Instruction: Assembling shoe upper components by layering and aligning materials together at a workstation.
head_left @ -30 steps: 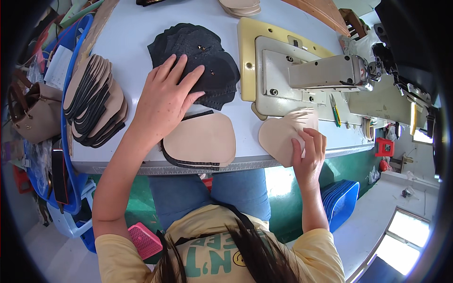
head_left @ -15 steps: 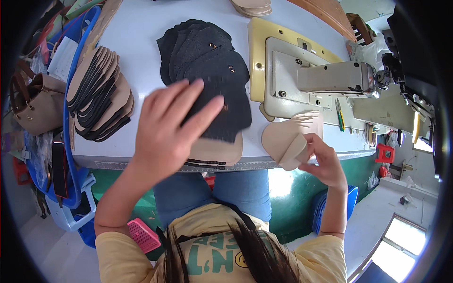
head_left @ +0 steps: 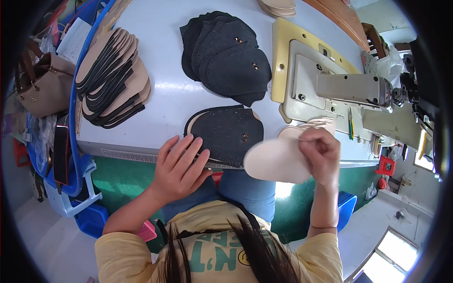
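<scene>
My left hand lies with its fingers spread on the near left corner of a black leather panel. That panel has small gold-coloured hardware near its right end and rests over a beige piece whose edge peeks out at the upper left. Between thumb and fingers, my right hand pinches a pale beige rounded piece, lifted off the table and slightly blurred. Behind it sits a fanned pile of similar beige pieces. Farther back lies an overlapping stack of black panels with gold-coloured hardware.
Fanned beige and black pieces lie at the left of the table. A sewing machine stands on the right, with green-handled snips beside it. A metal ruler strip runs along the front edge. A beige handbag is at far left.
The black panel under my left hand has come toward me, off the stack, onto the beige piece. My right hand has raised a beige piece from its pile and carried it left.
</scene>
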Tool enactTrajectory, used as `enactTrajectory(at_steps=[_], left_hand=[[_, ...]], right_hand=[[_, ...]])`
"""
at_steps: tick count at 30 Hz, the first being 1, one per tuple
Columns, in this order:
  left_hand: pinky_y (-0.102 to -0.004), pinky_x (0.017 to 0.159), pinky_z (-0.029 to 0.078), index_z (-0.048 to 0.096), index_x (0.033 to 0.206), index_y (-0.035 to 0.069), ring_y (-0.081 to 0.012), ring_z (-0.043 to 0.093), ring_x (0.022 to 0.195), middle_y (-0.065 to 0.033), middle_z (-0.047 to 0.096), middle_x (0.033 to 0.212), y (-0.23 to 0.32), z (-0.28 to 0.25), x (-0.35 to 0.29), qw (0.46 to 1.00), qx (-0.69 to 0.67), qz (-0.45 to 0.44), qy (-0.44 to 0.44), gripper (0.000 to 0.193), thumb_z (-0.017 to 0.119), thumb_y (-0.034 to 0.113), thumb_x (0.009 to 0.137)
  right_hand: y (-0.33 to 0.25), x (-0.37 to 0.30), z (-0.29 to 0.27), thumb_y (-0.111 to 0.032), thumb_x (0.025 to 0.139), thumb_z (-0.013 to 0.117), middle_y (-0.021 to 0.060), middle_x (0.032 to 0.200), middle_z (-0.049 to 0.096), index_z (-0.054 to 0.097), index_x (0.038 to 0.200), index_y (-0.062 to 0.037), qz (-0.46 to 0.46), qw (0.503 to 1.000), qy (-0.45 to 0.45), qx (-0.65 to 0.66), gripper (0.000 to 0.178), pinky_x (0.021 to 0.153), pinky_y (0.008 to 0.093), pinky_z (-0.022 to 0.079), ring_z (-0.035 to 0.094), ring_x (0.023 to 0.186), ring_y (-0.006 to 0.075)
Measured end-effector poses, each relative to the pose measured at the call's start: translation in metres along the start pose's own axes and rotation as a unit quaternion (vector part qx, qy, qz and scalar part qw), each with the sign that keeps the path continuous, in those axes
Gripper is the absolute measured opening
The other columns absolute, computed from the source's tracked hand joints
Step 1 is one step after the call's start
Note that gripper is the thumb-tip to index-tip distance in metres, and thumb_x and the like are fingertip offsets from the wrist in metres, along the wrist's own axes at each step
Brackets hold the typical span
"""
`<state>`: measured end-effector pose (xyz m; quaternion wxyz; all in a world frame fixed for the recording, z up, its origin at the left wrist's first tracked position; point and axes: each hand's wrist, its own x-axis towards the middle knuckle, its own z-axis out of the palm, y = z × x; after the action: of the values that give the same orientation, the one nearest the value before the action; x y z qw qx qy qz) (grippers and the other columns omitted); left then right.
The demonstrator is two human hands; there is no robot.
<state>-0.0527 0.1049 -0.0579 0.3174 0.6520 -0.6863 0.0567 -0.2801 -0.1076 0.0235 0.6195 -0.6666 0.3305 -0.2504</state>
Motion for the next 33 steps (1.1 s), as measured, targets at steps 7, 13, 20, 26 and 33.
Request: enactTrajectory(at_steps=[7, 13, 20, 26, 33], left_hand=[[-0.0482, 0.093, 0.042, 0.061, 0.113, 0.002, -0.0362, 0.056, 0.114, -0.0188, 0.055, 0.125, 0.000, 0.010, -0.009, 0.999, -0.014, -0.001, 0.040, 0.048, 0.072, 0.033, 0.079], [-0.0418, 0.083, 0.043, 0.062, 0.114, 0.003, -0.0354, 0.057, 0.112, -0.0168, 0.048, 0.127, -0.002, 0.011, -0.012, 0.997, -0.016, 0.003, 0.072, 0.048, 0.071, 0.036, 0.080], [-0.0415, 0.086, 0.038, 0.062, 0.103, 0.003, -0.0325, 0.057, 0.113, -0.0143, 0.058, 0.128, 0.002, 0.004, -0.003, 1.000, 0.007, -0.003, 0.020, 0.038, 0.072, 0.029, 0.077], [-0.0429, 0.085, 0.035, 0.059, 0.093, 0.004, -0.0298, 0.055, 0.109, -0.0130, 0.060, 0.126, 0.000, -0.005, 0.009, 1.000, -0.022, -0.016, 0.008, 0.034, 0.074, 0.025, 0.071], [-0.0478, 0.092, 0.037, 0.060, 0.096, 0.006, -0.0297, 0.057, 0.105, -0.0109, 0.058, 0.105, -0.010, -0.015, 0.077, 0.997, -0.077, -0.003, 0.003, 0.029, 0.073, 0.015, 0.072]], right_hand=[[0.023, 0.027, 0.059, 0.003, 0.087, 0.062, 0.0063, 0.092, 0.066, 0.059, 0.106, 0.0048, 0.097, 0.994, -0.020, 0.052, 0.019, 0.071, 0.0190, 0.050, 0.063, 0.079, 0.0074], [0.020, 0.034, 0.067, 0.001, 0.089, 0.063, 0.0072, 0.094, 0.066, 0.058, 0.108, 0.0052, 0.106, 0.993, -0.048, 0.019, 0.020, 0.072, 0.0185, 0.050, 0.063, 0.082, 0.0077], [0.018, 0.031, 0.076, -0.002, 0.081, 0.070, 0.0098, 0.096, 0.062, 0.060, 0.108, 0.0016, -0.046, 0.979, -0.030, -0.197, 0.029, 0.069, 0.0262, 0.051, 0.063, 0.084, 0.0176], [0.004, 0.015, 0.078, -0.010, 0.066, 0.082, 0.0137, 0.105, 0.054, 0.062, 0.107, -0.0024, -0.188, 0.845, 0.043, -0.500, 0.046, 0.074, 0.0365, 0.050, 0.059, 0.084, 0.0314], [0.008, -0.024, -0.012, -0.007, 0.077, 0.072, 0.0097, 0.097, 0.058, 0.063, 0.095, -0.0004, -0.074, 0.836, 0.123, -0.529, 0.022, 0.074, 0.0338, 0.048, 0.057, 0.088, 0.0247]])
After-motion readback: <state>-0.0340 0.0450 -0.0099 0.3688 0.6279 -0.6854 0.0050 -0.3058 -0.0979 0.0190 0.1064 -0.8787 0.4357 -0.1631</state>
